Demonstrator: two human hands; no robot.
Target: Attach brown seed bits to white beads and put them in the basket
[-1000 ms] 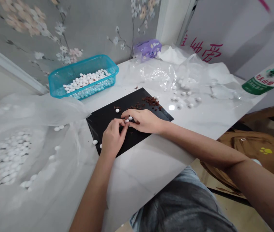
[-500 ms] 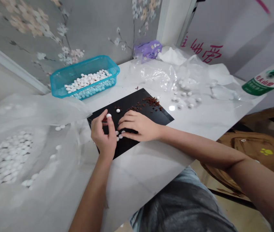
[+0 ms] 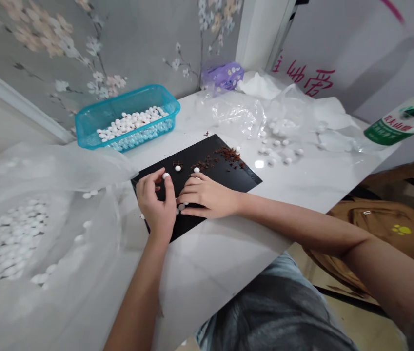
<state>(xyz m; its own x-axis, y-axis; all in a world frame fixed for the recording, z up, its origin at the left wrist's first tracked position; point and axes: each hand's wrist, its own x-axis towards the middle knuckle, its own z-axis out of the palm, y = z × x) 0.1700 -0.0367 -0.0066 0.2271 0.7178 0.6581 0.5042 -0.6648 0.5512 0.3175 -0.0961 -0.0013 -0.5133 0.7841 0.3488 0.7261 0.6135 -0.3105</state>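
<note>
My left hand (image 3: 156,202) is raised over the left part of a black mat (image 3: 228,178), pinching a small white ball (image 3: 166,176) between thumb and fingertips. My right hand (image 3: 212,196) rests low over the middle of the mat, palm down, with its fingers stretched apart. A few white balls (image 3: 181,207) lie close by its fingertips, partly covered by them. One more white ball (image 3: 196,170) sits just beyond its knuckles, and another white ball (image 3: 178,168) stands farther left. Dark reddish-brown flakes (image 3: 229,154) are heaped toward the mat's far right corner.
Behind the mat is a blue basket (image 3: 166,127) of white balls. A clear plastic bag (image 3: 93,234) with many balls covers the left side. Crumpled plastic (image 3: 236,109), loose balls and a bottle (image 3: 393,124) lie to the right; a brown backpack (image 3: 385,219) is beside the table.
My right hand has shifted slightly toward me, and a white ball beyond its knuckles now shows. My left hand keeps its pinch on the ball, almost unmoved.
</note>
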